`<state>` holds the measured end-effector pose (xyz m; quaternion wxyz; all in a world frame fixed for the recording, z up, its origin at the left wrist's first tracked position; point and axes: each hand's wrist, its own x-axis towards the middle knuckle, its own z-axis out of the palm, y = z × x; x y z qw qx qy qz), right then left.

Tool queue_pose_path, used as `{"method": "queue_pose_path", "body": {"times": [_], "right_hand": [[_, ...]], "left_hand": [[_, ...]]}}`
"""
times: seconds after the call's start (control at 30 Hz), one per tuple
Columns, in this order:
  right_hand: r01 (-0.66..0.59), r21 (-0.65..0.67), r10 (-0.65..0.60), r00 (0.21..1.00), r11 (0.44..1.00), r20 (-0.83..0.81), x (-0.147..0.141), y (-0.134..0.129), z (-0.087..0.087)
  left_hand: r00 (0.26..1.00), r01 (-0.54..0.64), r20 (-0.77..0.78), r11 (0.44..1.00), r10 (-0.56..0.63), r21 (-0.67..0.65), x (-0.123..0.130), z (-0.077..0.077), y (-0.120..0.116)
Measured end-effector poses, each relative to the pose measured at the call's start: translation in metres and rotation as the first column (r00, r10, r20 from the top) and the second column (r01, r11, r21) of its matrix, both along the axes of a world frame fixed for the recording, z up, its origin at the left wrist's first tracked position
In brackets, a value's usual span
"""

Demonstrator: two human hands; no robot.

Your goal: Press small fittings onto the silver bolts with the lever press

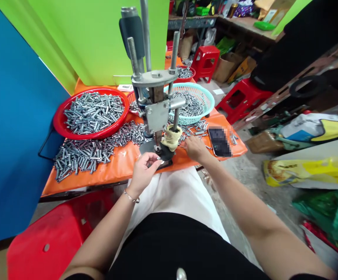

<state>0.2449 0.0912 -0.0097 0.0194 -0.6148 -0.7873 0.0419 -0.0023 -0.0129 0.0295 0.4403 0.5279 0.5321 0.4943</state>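
A metal hand press [157, 116] stands upright on the orange-covered table, its dark base near the front edge. My left hand [146, 167] is at the front left of the base, thumb and fingers pinched together; what they hold, if anything, is too small to name. To the right of the press, my right hand [194, 148] reaches down by the small metal parts, fingers bent and their tips partly hidden. A cream cloth wrap [171, 138] surrounds the foot of the right post. Loose metal parts [83, 155] lie piled at the left.
A red basin [58, 118] full of metal parts stands at the left, a light-blue basket [209, 102] of them behind the press. A phone [219, 140] lies at the table's right. Red stools [205, 58] stand beyond; a red chair [46, 237] is at lower left.
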Motion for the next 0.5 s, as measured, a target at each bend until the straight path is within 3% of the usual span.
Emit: {"method": "queue_pose_path", "body": {"times": [0.23,0.5], "right_hand": [[0.023,0.035,-0.024,1.0,0.999,0.005,0.006,-0.021,-0.007],[0.1,0.088,-0.08,0.975,0.991,-0.206,0.006,-0.027,-0.002]], "left_hand": [[0.994,-0.015,0.111,0.999,0.019,-0.035,0.006,0.001,0.0],[0.994,-0.022,0.107,0.999,0.027,-0.049,0.003,0.004,-0.002]]}}
